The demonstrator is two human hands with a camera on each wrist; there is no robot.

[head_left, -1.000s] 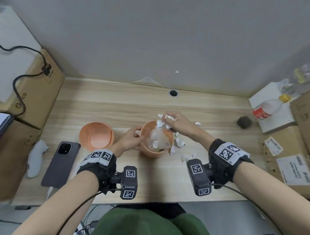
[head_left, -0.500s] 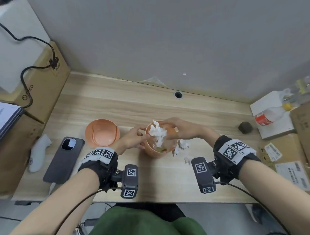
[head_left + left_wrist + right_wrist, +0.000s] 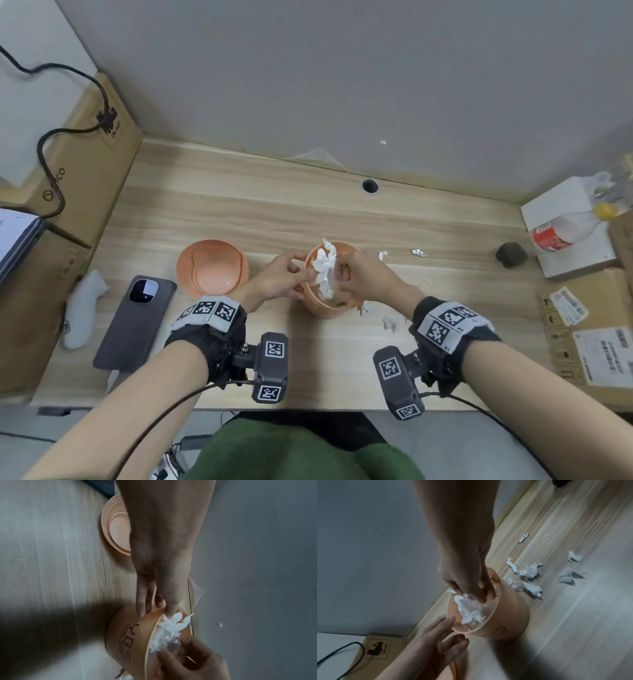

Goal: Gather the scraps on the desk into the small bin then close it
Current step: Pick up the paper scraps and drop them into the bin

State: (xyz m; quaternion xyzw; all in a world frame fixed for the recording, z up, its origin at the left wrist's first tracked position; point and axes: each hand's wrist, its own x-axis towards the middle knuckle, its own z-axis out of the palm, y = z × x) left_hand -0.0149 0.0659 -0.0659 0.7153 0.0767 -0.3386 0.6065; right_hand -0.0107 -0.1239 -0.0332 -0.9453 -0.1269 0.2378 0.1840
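The small orange bin (image 3: 320,305) stands open at mid-desk with a white tissue wad (image 3: 325,270) sticking out of its mouth. My left hand (image 3: 301,270) holds the bin's left rim, thumb over the edge and fingers on the outer wall (image 3: 142,609). From the right, my right hand (image 3: 339,274) is over the opening, its bunched fingers on the wad (image 3: 471,609). The bin's orange lid (image 3: 212,267) lies upturned to the left. Several torn paper scraps (image 3: 529,570) lie on the desk just right of the bin (image 3: 505,618), and a foil scrap (image 3: 418,253) lies farther back.
A dark phone (image 3: 135,322) and a white object (image 3: 82,308) lie left of the lid. Cardboard boxes (image 3: 85,164) stand at the left edge, more boxes (image 3: 589,329) at the right. A red-labelled bottle (image 3: 565,229) and a dark lump (image 3: 510,254) sit at the back right.
My right hand has come from the bin's far rim to over its mouth with the tissue wad, which sits lower in the bin. The left hand keeps its hold on the rim.
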